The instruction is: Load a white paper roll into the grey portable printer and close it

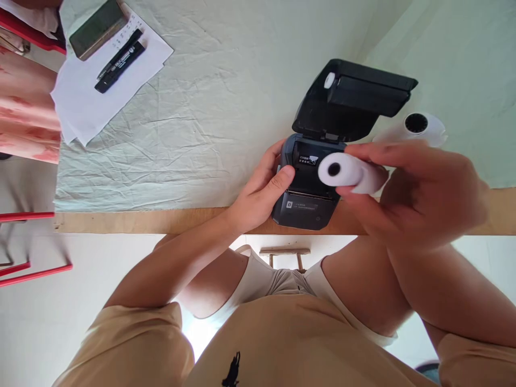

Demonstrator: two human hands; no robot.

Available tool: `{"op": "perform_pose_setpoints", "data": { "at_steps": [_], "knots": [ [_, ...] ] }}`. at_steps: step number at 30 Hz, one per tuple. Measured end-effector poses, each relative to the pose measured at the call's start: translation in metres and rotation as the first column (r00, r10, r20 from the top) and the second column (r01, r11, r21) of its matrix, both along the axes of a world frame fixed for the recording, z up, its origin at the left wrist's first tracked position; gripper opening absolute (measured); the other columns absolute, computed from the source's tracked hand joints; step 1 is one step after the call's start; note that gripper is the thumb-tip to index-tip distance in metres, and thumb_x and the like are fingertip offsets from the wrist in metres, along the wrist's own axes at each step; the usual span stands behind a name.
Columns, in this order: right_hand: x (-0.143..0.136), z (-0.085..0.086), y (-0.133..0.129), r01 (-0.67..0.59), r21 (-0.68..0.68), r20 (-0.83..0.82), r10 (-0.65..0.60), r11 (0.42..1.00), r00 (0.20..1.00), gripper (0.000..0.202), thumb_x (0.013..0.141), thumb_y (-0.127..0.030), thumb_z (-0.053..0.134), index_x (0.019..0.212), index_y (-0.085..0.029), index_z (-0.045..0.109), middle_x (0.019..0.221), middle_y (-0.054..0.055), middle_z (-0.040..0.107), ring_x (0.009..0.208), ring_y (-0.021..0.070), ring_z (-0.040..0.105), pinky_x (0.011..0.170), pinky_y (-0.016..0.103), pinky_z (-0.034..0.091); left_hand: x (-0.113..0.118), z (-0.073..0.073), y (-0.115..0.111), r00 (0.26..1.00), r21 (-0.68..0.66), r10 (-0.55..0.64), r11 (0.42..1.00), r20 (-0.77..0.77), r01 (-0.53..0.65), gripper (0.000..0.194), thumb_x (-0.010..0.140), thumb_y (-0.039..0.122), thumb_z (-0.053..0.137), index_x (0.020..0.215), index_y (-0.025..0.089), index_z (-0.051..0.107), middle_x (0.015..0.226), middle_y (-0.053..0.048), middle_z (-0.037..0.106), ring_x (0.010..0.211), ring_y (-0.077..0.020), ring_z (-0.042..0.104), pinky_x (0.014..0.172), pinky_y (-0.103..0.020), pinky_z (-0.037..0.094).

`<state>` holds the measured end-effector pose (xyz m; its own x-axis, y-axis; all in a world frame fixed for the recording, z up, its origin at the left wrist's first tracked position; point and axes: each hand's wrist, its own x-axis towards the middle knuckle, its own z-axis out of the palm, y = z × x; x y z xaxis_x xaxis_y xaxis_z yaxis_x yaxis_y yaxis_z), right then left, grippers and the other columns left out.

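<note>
A black label printer (308, 209) rests near the table's front edge with its lid (346, 102) swung up and its inner bay exposed. My left hand (264, 188) grips the printer's left side, thumb over the rim. Between the fingers of my right hand (423, 188) is a white paper roll (350, 172), held tilted over the right part of the open bay, its dark core hole facing left. Behind my right hand lies another white roll (433, 129) with a dark core, partly hidden.
White paper sheets (88, 97) lie at the table's back left, bearing a black pen (120, 65) and a dark rectangular box (98, 29). A pale green cloth (193, 107) covers the table. Red-framed furniture (36, 273) stands at the left.
</note>
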<state>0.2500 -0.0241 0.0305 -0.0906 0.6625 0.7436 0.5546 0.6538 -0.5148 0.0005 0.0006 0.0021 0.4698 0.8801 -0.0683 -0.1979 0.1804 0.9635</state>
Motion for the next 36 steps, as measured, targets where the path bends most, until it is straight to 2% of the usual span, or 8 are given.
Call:
{"op": "perform_pose_setpoints", "data": {
  "at_steps": [5, 7, 13, 18, 23, 29, 32, 36],
  "knots": [
    [-0.013, -0.001, 0.010, 0.098, 0.150, 0.135, -0.118, 0.984, 0.984, 0.027, 0.105, -0.012, 0.096, 0.113, -0.032, 0.079, 0.117, -0.006, 0.101, 0.096, 0.0225, 0.099, 0.083, 0.037, 0.077, -0.002, -0.001, -0.001, 1.000, 0.044, 0.001, 0.999, -0.015, 0.000, 0.082, 0.118, 0.085, 0.079, 0.174, 0.028, 0.067, 0.191, -0.012, 0.074, 0.187, -0.0418, 0.063, 0.159, -0.060, 0.054],
    [-0.015, 0.003, 0.011, 0.099, 0.130, 0.162, -0.120, 0.987, 0.979, 0.031, 0.105, -0.006, 0.093, 0.112, -0.033, 0.078, 0.120, -0.007, 0.101, 0.100, 0.0221, 0.099, 0.086, 0.036, 0.078, -0.003, -0.003, -0.001, 1.000, 0.063, -0.005, 0.998, -0.013, 0.006, 0.079, 0.119, 0.083, 0.078, 0.174, 0.028, 0.067, 0.191, -0.012, 0.074, 0.187, -0.0409, 0.063, 0.159, -0.059, 0.053],
    [-0.016, 0.001, 0.004, 0.096, 0.070, 0.210, -0.109, 0.993, 0.972, 0.031, 0.108, -0.010, 0.093, 0.115, -0.035, 0.076, 0.125, -0.008, 0.101, 0.098, 0.0213, 0.098, 0.088, 0.038, 0.080, -0.004, -0.007, 0.000, 1.000, 0.091, -0.012, 0.996, -0.010, 0.013, 0.080, 0.118, 0.085, 0.078, 0.173, 0.028, 0.069, 0.190, -0.012, 0.074, 0.185, -0.0407, 0.064, 0.159, -0.057, 0.052],
    [-0.007, -0.005, 0.002, 0.158, -0.205, 0.329, -0.084, 0.966, 0.941, 0.010, 0.117, -0.030, 0.085, 0.113, -0.039, 0.084, 0.134, 0.002, 0.100, 0.119, 0.0352, 0.098, 0.104, 0.061, 0.082, -0.002, -0.005, 0.000, 1.000, 0.072, 0.017, 0.997, -0.012, -0.016, 0.080, 0.116, 0.086, 0.079, 0.170, 0.028, 0.072, 0.189, -0.013, 0.074, 0.186, -0.0429, 0.063, 0.159, -0.058, 0.053],
    [-0.003, -0.003, 0.006, 0.139, -0.261, 0.305, -0.055, 0.955, 0.951, 0.013, 0.117, -0.033, 0.084, 0.106, -0.038, 0.085, 0.128, 0.002, 0.099, 0.119, 0.0340, 0.097, 0.098, 0.057, 0.081, -0.002, -0.004, 0.001, 1.000, 0.051, 0.009, 0.999, -0.009, -0.009, 0.083, 0.113, 0.088, 0.083, 0.169, 0.027, 0.074, 0.186, -0.014, 0.077, 0.184, -0.0435, 0.065, 0.157, -0.058, 0.054],
    [-0.009, 0.001, 0.002, -0.104, -0.093, 0.146, 0.117, 0.990, 0.982, 0.026, 0.111, -0.016, 0.090, 0.107, -0.038, 0.078, 0.108, -0.007, 0.095, 0.109, 0.0277, 0.094, 0.094, 0.050, 0.071, -0.002, -0.005, -0.001, 1.000, 0.044, 0.020, 0.999, -0.004, -0.020, 0.084, 0.114, 0.089, 0.080, 0.171, 0.028, 0.071, 0.186, -0.013, 0.077, 0.182, -0.0411, 0.066, 0.157, -0.056, 0.053],
    [-0.010, -0.002, 0.000, -0.194, -0.074, 0.161, 0.204, 0.978, 0.966, 0.023, 0.112, -0.021, 0.093, 0.109, -0.037, 0.076, 0.104, -0.008, 0.095, 0.105, 0.0258, 0.092, 0.089, 0.047, 0.064, -0.004, -0.008, 0.001, 1.000, 0.079, 0.006, 0.997, -0.004, -0.005, 0.084, 0.115, 0.088, 0.078, 0.172, 0.027, 0.069, 0.185, -0.014, 0.076, 0.180, -0.0405, 0.067, 0.156, -0.056, 0.054],
    [-0.007, -0.005, -0.002, -0.224, -0.117, 0.180, 0.243, 0.967, 0.953, 0.010, 0.117, -0.030, 0.085, 0.115, -0.039, 0.081, 0.107, -0.005, 0.095, 0.107, 0.0282, 0.092, 0.092, 0.050, 0.066, -0.007, -0.019, 0.008, 0.999, 0.154, -0.048, 0.987, -0.020, 0.051, 0.097, 0.103, 0.082, 0.097, 0.178, 0.030, 0.063, 0.183, -0.015, 0.076, 0.178, -0.0438, 0.068, 0.154, -0.059, 0.055]
  ]
}}
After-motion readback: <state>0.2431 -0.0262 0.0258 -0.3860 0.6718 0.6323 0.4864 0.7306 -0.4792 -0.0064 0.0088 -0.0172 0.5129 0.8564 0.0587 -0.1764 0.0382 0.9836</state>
